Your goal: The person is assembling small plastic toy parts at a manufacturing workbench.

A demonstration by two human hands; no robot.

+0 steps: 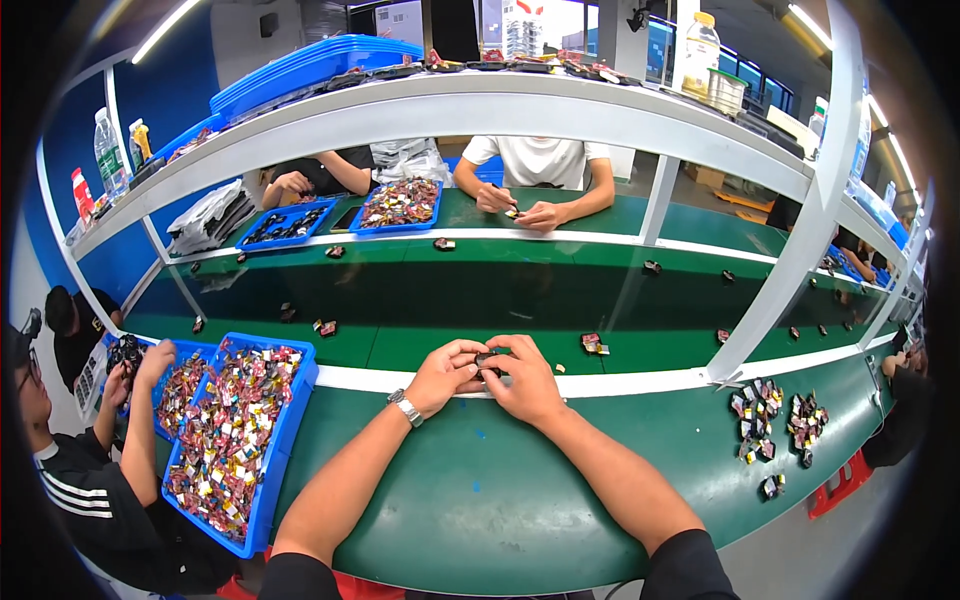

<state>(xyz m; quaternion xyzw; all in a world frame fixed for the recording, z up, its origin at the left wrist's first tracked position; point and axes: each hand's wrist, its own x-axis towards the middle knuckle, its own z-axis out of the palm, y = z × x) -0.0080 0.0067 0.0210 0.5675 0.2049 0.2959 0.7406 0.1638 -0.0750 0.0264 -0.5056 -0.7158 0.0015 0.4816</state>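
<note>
A small dark part (485, 362) sits between the fingertips of both hands, above the white rail at the belt's near edge. My left hand (440, 377), with a watch on its wrist, pinches it from the left. From the right, my right hand (525, 382) closes its thumb and fingers on the same part. The fingers cover most of it, so its exact kind does not show. A blue tray (270, 485) heaped with small red, black, white and yellow wired parts (235, 430) stands on the green bench (440, 500), left of my forearms.
Clusters of similar parts (757, 415) lie on the bench at right. More parts (594, 344) are scattered along the green belt (450, 335). A metal shelf frame (790, 270) rises at right. Co-workers sit across the belt (540, 165) and at left (90, 500).
</note>
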